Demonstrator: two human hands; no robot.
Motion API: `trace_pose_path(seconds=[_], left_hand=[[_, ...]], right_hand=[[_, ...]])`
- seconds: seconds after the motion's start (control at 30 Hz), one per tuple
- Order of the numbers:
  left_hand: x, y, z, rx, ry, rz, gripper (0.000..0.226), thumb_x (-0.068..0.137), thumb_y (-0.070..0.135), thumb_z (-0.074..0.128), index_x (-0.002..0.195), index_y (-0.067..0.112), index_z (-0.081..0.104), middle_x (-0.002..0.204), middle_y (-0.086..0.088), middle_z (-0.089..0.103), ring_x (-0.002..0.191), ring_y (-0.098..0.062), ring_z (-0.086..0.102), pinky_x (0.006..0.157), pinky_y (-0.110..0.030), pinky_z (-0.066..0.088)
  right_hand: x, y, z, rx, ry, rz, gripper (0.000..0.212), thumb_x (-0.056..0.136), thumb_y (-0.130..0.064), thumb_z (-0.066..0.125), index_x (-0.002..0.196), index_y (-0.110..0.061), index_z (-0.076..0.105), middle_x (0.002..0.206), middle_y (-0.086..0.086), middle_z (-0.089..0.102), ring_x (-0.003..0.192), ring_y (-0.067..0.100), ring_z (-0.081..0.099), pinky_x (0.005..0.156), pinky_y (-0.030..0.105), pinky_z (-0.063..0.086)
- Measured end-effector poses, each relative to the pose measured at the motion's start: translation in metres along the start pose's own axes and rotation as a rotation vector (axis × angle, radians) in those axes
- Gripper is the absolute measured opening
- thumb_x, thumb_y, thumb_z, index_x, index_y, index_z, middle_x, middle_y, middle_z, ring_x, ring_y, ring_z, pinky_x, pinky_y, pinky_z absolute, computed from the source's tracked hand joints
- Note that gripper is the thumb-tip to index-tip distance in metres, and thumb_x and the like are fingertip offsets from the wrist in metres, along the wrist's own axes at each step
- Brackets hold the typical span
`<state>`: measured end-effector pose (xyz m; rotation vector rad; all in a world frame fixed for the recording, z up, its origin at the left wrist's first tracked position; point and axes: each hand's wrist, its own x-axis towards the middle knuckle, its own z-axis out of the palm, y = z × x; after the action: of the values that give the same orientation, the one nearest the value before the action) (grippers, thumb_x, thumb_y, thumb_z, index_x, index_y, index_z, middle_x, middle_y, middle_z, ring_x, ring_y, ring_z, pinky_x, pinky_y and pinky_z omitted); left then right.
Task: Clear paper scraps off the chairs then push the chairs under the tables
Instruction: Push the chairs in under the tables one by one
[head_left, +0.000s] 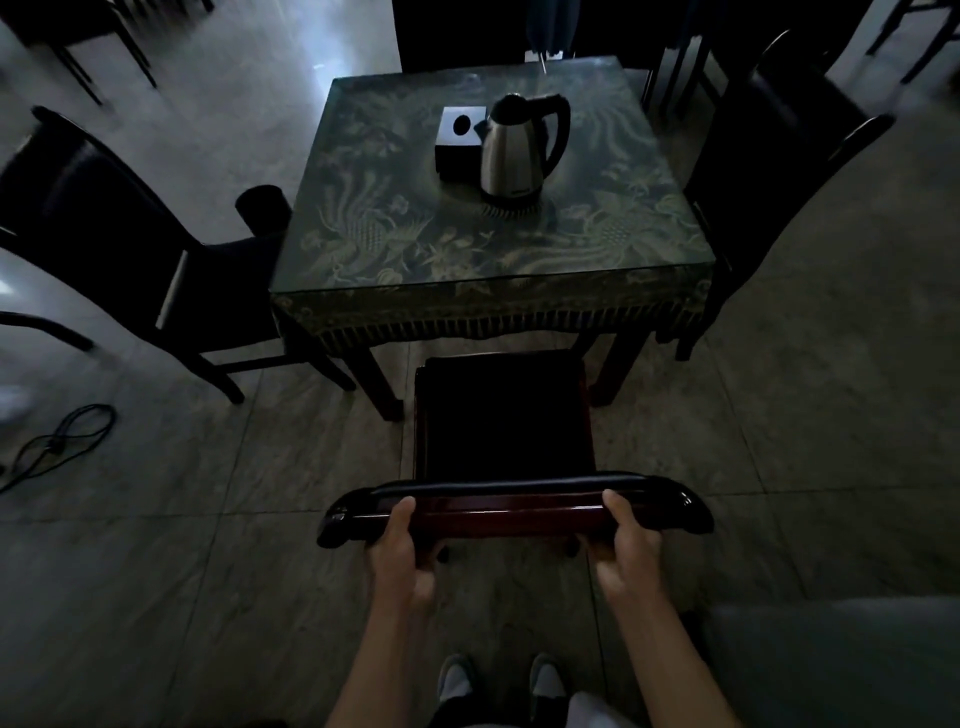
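Because both hands sit on the top rail of the chair, one near each end, the hold looks meant for a straight push toward the bench — an even grip would keep the chair from slewing as it slides. The left hand has its thumb laid over the rail and its fingers curled underneath; the right hand mirrors it, thumb on top, fingers wrapped below and mostly out of sight. The chair stands squarely in front of the bench's near edge, its seat front just at the fringe of the cloth and most of the seat not yet under, so I judge the pushing step to be barely begun here.

The seat is very dark. No paper scrap shows on it, though a small or dark one could be lost in that shadow — I cannot rule it out.

A second chair on the left stands angled, its seat front reaching the bench's corner. A third chair on the right stands close against the bench, but whether it is fully home cannot be told; both seats are too dim to check for scraps.

On the bench a kettle stands just beside a small dark box; whether they touch is unclear. A cable lies on the floor at the left. More chair legs at the upper corners are cut off by the frame.
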<state>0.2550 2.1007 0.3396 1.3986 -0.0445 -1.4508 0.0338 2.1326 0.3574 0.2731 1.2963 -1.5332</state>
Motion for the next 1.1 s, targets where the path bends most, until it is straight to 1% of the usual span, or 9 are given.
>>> trace_pose_path(seconds=[0.07,0.13,0.23,0.37,0.47,0.6,0.77,0.9,1.1], left_hand=[[0.008,0.002,0.007,-0.012,0.011,-0.009,0.032,0.09,0.015,0.063,0.119,0.004,0.057,0.097,-0.012,0.066,0.087,-0.028,0.065,0.063,-0.04,0.056],[0.016,0.006,0.015,-0.022,0.028,-0.024,0.024,0.09,0.014,0.063,0.112,0.006,0.059,0.095,-0.011,0.066,0.086,-0.028,0.065,0.067,-0.042,0.054],[0.026,0.012,0.025,-0.024,0.034,-0.03,0.015,0.09,0.013,0.063,0.104,0.009,0.06,0.095,-0.012,0.066,0.085,-0.027,0.065,0.069,-0.043,0.053],[0.041,0.02,0.036,-0.023,0.052,-0.035,0.031,0.09,0.014,0.063,0.119,0.007,0.057,0.105,-0.015,0.065,0.097,-0.031,0.064,0.068,-0.044,0.054],[0.048,0.026,0.043,-0.034,0.059,-0.039,0.035,0.089,0.014,0.064,0.122,0.006,0.056,0.11,-0.018,0.065,0.104,-0.034,0.062,0.068,-0.044,0.054],[0.055,0.032,0.054,-0.037,0.053,-0.041,0.035,0.089,0.013,0.064,0.122,0.006,0.056,0.105,-0.015,0.066,0.099,-0.032,0.064,0.068,-0.044,0.054],[0.065,0.037,0.065,-0.035,0.078,-0.043,0.04,0.089,0.015,0.064,0.126,0.005,0.054,0.107,-0.016,0.065,0.099,-0.031,0.064,0.064,-0.042,0.053],[0.07,0.039,0.072,-0.041,0.07,-0.038,0.039,0.09,0.013,0.063,0.126,0.004,0.053,0.096,-0.012,0.066,0.088,-0.026,0.065,0.06,-0.041,0.053],[0.079,0.041,0.078,-0.039,0.069,-0.041,0.043,0.09,0.014,0.063,0.13,0.002,0.051,0.099,-0.012,0.066,0.091,-0.027,0.065,0.061,-0.041,0.053]], right_hand=[[0.005,-0.004,0.008,0.004,-0.003,0.005,0.027,0.089,-0.003,0.061,0.115,-0.01,0.058,0.097,0.01,0.066,0.089,0.027,0.064,0.071,0.044,0.053],[0.011,-0.007,0.017,0.006,-0.009,0.005,0.024,0.089,-0.003,0.061,0.111,-0.011,0.059,0.096,0.009,0.066,0.087,0.026,0.064,0.071,0.043,0.053],[0.018,-0.009,0.026,0.013,-0.021,0.0,0.03,0.088,-0.003,0.062,0.117,-0.011,0.058,0.101,0.01,0.066,0.092,0.028,0.065,0.076,0.045,0.054],[0.027,-0.012,0.038,0.004,-0.037,0.004,0.027,0.088,-0.004,0.062,0.114,-0.012,0.059,0.105,0.011,0.066,0.097,0.028,0.065,0.081,0.047,0.054],[0.035,-0.012,0.047,0.0,-0.032,0.007,0.025,0.088,-0.005,0.063,0.112,-0.012,0.06,0.106,0.011,0.066,0.096,0.028,0.066,0.079,0.047,0.055],[0.044,-0.013,0.059,0.022,-0.023,0.0,0.036,0.087,-0.004,0.063,0.122,-0.01,0.056,0.109,0.012,0.065,0.099,0.029,0.065,0.073,0.045,0.056],[0.054,-0.015,0.069,0.016,-0.023,0.002,0.022,0.088,-0.004,0.063,0.106,-0.017,0.059,0.105,0.01,0.066,0.098,0.029,0.065,0.081,0.05,0.054],[0.06,-0.018,0.075,-0.003,-0.041,0.004,0.025,0.088,-0.006,0.063,0.11,-0.017,0.059,0.108,0.01,0.065,0.1,0.029,0.064,0.081,0.05,0.054],[0.067,-0.021,0.082,-0.012,-0.046,0.001,0.021,0.089,-0.006,0.063,0.106,-0.016,0.059,0.106,0.011,0.066,0.099,0.029,0.064,0.082,0.05,0.055]])
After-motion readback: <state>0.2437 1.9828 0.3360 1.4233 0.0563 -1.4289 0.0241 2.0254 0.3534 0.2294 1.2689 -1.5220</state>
